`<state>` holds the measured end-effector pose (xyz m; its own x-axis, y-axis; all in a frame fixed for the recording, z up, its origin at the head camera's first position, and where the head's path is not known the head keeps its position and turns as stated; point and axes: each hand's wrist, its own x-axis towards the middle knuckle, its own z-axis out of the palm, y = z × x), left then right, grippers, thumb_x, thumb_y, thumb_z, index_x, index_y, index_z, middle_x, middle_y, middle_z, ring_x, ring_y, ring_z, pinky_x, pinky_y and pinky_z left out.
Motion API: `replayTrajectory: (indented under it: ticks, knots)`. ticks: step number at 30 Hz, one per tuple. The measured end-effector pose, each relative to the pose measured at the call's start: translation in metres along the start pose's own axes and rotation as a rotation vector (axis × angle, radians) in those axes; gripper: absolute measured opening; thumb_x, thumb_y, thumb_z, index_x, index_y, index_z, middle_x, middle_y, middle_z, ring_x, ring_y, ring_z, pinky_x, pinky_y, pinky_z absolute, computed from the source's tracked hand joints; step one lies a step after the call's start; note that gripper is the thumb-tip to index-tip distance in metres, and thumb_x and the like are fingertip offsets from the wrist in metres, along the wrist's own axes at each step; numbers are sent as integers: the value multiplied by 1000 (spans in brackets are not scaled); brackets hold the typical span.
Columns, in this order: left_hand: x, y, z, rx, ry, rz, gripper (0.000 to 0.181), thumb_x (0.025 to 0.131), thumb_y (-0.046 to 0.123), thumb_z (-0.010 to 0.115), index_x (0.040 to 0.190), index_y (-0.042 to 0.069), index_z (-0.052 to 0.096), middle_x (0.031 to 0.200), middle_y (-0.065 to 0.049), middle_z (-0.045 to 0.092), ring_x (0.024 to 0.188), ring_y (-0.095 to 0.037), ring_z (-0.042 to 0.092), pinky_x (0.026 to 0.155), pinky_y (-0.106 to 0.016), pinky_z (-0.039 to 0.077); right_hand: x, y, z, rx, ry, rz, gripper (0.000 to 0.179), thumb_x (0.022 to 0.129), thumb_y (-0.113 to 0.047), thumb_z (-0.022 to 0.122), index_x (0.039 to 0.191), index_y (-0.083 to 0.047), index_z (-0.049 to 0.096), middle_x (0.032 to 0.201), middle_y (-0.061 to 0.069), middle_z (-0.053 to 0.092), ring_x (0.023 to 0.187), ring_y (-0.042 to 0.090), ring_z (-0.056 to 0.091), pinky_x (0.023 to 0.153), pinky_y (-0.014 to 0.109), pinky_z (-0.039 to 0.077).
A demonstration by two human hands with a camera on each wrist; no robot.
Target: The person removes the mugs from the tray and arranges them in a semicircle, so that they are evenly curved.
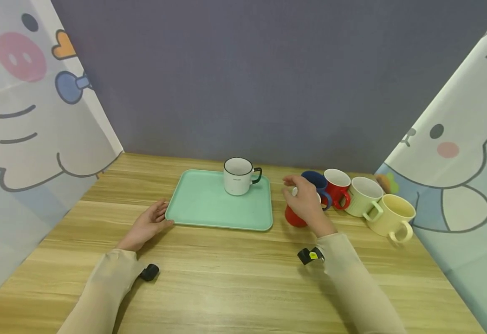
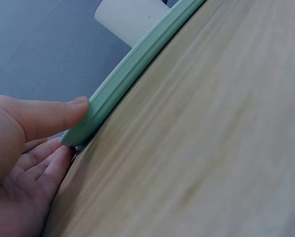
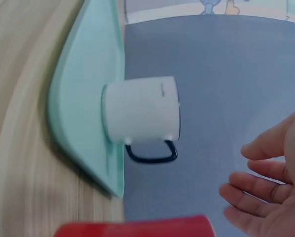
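A white mug (image 1: 237,178) with a dark rim and black handle stands upright on the mint-green tray (image 1: 210,204), near its back edge. My left hand (image 1: 149,225) is at the tray's front left corner. In the left wrist view, the thumb (image 2: 63,117) lies against the rim and the other fingers are at the corner's far side. Above a red mug (image 1: 295,217) right of the tray is my right hand (image 1: 305,198), its fingers loosely bent. The right wrist view shows that hand apart from the red mug (image 3: 137,228), with nothing between thumb and fingers.
Behind the right hand, a blue mug (image 1: 315,181), another red mug (image 1: 334,192), a pale green mug (image 1: 361,199) and a yellow mug (image 1: 389,218) stand in a row. A grey panel (image 1: 243,83) rises behind the wooden table (image 1: 226,278), with cartoon-printed sheets at both sides.
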<state>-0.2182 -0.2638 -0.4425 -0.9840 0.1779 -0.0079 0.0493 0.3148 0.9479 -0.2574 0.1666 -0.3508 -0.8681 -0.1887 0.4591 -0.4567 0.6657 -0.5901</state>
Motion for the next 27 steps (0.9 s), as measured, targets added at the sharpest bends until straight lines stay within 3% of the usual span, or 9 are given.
replayTrajectory:
  ticks: [5, 12, 24, 27]
  knots:
    - [0, 0, -1, 5, 1, 4, 85, 98, 6, 63, 155, -9, 1, 157, -34, 18, 144, -47, 23, 115, -49, 28, 9, -5, 13, 50, -51, 17, 31, 91, -4, 64, 120, 6, 62, 109, 22, 68, 106, 36, 64, 94, 50, 53]
    - [1, -1, 0, 14, -13, 8, 86, 99, 7, 63, 155, -8, 0, 157, -34, 17, 144, -48, 23, 115, -50, 28, 22, -2, 34, 102, -116, 103, 35, 92, -5, 63, 125, 6, 58, 113, 24, 65, 108, 36, 62, 99, 48, 51]
    - [0, 2, 0, 1, -12, 8, 86, 99, 7, 63, 156, -8, -1, 157, -34, 17, 144, -48, 23, 116, -51, 27, 48, 13, 69, 236, -58, 158, 40, 91, 0, 64, 128, 11, 54, 117, 28, 62, 111, 39, 59, 101, 45, 49]
    - [-1, 2, 0, -2, -13, 11, 86, 99, 7, 63, 156, -8, 0, 157, -34, 17, 144, -47, 23, 116, -50, 28, 53, 17, 76, 221, -66, 167, 41, 91, 0, 65, 128, 12, 53, 118, 29, 61, 113, 41, 58, 101, 46, 49]
